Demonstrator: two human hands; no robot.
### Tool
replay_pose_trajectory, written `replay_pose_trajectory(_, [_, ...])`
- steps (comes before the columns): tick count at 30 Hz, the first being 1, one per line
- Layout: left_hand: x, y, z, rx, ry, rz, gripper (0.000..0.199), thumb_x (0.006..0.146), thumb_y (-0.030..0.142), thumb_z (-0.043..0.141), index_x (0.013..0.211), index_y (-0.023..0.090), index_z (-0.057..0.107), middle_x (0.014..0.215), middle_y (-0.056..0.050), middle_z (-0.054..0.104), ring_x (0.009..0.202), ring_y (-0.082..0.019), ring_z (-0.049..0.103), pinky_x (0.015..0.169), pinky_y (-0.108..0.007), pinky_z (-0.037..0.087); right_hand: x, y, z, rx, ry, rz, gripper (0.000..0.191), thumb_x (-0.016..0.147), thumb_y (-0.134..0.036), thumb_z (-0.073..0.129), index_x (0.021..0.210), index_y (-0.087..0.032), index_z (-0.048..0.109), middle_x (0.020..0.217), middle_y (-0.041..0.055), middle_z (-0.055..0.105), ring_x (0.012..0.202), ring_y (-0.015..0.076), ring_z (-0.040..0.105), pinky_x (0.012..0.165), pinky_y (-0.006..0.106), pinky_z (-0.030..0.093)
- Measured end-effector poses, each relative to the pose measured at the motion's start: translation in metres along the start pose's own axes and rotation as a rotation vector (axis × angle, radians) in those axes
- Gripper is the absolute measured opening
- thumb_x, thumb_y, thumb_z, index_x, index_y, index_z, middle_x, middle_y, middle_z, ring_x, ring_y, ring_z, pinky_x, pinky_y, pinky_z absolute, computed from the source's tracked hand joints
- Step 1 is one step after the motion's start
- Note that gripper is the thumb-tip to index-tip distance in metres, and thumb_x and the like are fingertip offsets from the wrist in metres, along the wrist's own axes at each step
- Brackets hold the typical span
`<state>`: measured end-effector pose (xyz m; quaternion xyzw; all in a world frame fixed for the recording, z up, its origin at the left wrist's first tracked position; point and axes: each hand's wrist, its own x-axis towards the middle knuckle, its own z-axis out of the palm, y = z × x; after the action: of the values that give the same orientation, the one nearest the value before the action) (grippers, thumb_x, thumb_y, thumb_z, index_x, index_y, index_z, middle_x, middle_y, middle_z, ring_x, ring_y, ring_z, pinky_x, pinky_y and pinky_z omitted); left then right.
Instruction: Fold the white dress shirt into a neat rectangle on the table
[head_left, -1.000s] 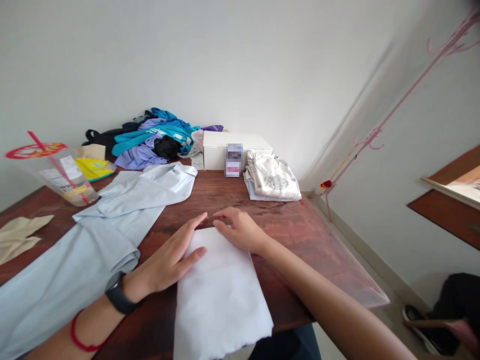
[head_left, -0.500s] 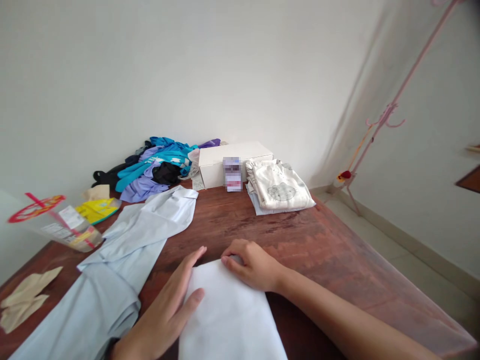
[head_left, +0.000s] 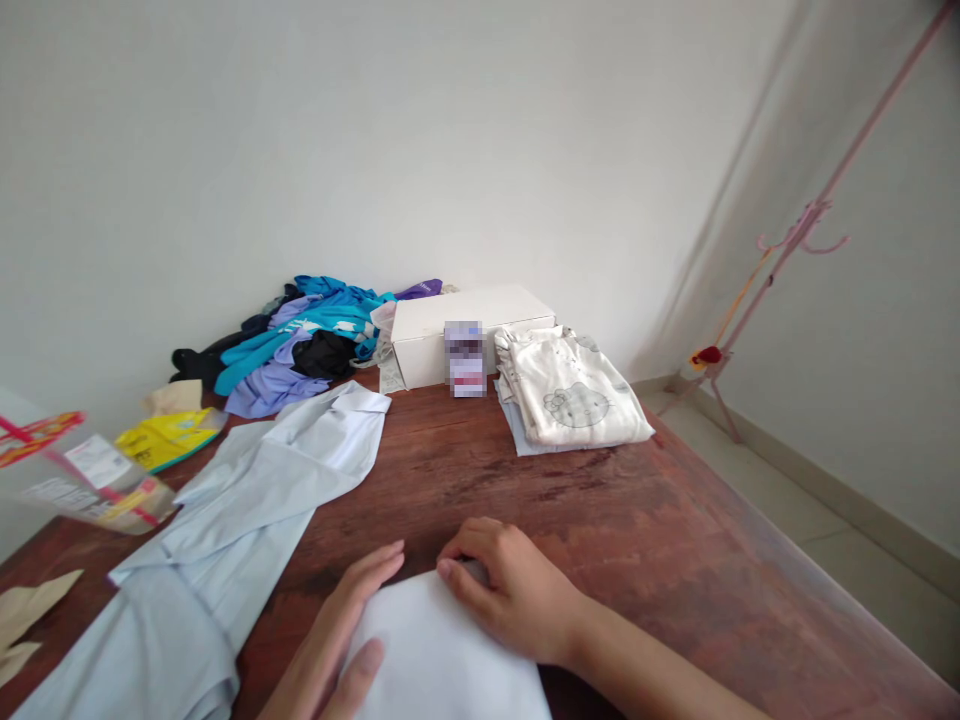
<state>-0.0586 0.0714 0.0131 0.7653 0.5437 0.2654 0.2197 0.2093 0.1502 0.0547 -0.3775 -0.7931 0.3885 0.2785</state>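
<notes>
A folded pale blue-white garment [head_left: 442, 650] lies at the near edge of the view, and its lower part runs out of the picture. Along its left edge rests my left hand [head_left: 345, 620], fingers stretched out and the thumb apart on top of the cloth. My right hand [head_left: 517, 590] is curled over the far right corner, thumb on top and fingertips hidden, gripping the cloth. To the left, a light blue garment [head_left: 255, 520] is spread loosely down the table.
On the wooden table [head_left: 600, 560] stand a white box [head_left: 472, 305], a small pixelated pack [head_left: 465, 360], folded cat-print clothes [head_left: 585, 400], a heaped clothes pile [head_left: 300, 340], a yellow packet [head_left: 169, 435] and a plastic cup [head_left: 105, 480]. A pink stand [head_left: 780, 270] is beyond the right edge.
The view has tilted and shifted, so my hands and the folded garment appear lower in the picture. Both hands keep much the same pose on the cloth.
</notes>
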Motion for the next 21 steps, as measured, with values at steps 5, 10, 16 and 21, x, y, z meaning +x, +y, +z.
replay_pose_trajectory(5, [0.007, 0.001, 0.006, -0.052, 0.101, 0.006, 0.052, 0.102, 0.035, 0.047, 0.153, 0.042, 0.044, 0.156, 0.005, 0.049, 0.141, -0.026, 0.05, 0.116, -0.035, 0.044, 0.001, 0.003, -0.003, 0.029, -0.03, 0.011, 0.024, 0.098, -0.032, 0.056, 0.102, -0.019, 0.076, 0.1, 0.0057, 0.075, 0.094, 0.0181, 0.067, 0.085, 0.027, 0.047])
replay_pose_trajectory(10, [0.011, 0.003, 0.004, -0.097, 0.077, -0.032, 0.054, 0.098, 0.035, 0.056, 0.151, 0.038, 0.049, 0.154, 0.0, 0.053, 0.139, -0.029, 0.052, 0.117, -0.039, 0.045, 0.001, 0.004, -0.012, 0.029, -0.106, 0.051, 0.039, 0.091, -0.048, 0.066, 0.116, -0.019, 0.076, 0.108, 0.008, 0.076, 0.097, 0.0219, 0.069, 0.085, 0.029, 0.049])
replay_pose_trajectory(16, [0.009, 0.0, 0.004, -0.052, 0.025, -0.025, 0.059, 0.099, 0.039, 0.056, 0.155, 0.037, 0.039, 0.159, -0.003, 0.045, 0.144, -0.028, 0.046, 0.118, -0.043, 0.043, 0.002, 0.002, -0.025, 0.077, -0.201, 0.15, 0.042, 0.088, -0.053, 0.068, 0.112, -0.02, 0.079, 0.091, 0.0048, 0.077, 0.078, 0.0175, 0.068, 0.069, 0.024, 0.047])
replay_pose_trajectory(21, [0.014, 0.022, 0.006, -0.037, -0.005, -0.029, 0.054, 0.098, 0.043, 0.059, 0.149, 0.037, 0.046, 0.155, -0.005, 0.05, 0.142, -0.029, 0.048, 0.116, -0.046, 0.045, 0.0, 0.002, -0.032, 0.147, -0.33, 0.257, 0.047, 0.086, -0.059, 0.068, 0.106, -0.019, 0.08, 0.081, 0.0029, 0.072, 0.067, 0.0122, 0.059, 0.056, 0.02, 0.041])
